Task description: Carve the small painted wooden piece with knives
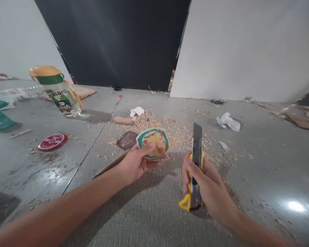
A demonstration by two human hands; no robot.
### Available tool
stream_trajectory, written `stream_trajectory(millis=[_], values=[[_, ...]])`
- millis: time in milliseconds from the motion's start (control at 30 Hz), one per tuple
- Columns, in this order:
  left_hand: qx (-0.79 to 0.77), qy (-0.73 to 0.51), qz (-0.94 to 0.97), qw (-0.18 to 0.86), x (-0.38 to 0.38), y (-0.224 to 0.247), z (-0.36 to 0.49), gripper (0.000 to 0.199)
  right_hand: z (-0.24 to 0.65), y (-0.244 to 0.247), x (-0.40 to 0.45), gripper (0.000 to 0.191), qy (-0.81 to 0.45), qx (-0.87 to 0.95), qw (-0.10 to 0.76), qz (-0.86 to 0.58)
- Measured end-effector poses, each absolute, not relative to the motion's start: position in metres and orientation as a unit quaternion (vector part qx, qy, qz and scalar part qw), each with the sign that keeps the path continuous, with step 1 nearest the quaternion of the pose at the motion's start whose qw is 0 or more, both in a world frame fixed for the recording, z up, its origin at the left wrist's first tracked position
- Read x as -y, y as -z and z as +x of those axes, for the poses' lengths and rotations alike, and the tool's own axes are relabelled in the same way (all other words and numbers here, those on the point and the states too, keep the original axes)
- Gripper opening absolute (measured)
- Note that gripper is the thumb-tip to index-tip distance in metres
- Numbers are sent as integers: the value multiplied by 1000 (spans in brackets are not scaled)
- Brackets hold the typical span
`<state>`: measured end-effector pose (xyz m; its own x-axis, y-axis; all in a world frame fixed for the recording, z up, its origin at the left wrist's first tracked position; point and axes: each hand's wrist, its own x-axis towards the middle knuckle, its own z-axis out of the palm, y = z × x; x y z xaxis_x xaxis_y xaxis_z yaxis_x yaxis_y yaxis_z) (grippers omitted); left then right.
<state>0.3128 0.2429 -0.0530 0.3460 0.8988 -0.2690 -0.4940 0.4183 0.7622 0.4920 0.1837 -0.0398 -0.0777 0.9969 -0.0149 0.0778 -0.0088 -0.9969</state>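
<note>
A round, flat wooden piece [159, 140] with a teal painted ring and yellow and red patches is near the middle of the view. My left hand [137, 161] grips it, thumb on its painted face and fingers beneath. To the right, my right hand [204, 178] is closed around a yellow and black utility knife [196, 154], its wide blade pointing up and away from me. The knife and the painted piece are apart. Wood shavings [148, 121] lie scattered on the grey floor [144, 219] behind and around both hands.
A dark flat piece [127, 140], a small wood block [123, 120] and crumpled tissue [228, 122] lie beyond my hands. At left are a red round lid [53, 142], a yellow-topped bottle [59, 92] and a teal object [0, 120]. Dark and white panels [242, 51] stand behind.
</note>
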Motion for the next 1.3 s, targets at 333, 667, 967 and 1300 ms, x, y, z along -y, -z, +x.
stream_trajectory(millis=[333,667,967,1300], values=[[-389,-418,644,509,-231,55,312,24,503,28,-193,32,-423,655,344,-523],[-433,-421,677,420,-237,56,306,19,513,24,-194,32,-279,767,215,-537],[-437,-408,703,384,-238,66,304,28,510,37,-185,30,-297,780,184,-519],[-412,-394,726,386,-232,64,304,31,504,38,-181,27,-287,810,170,-482]])
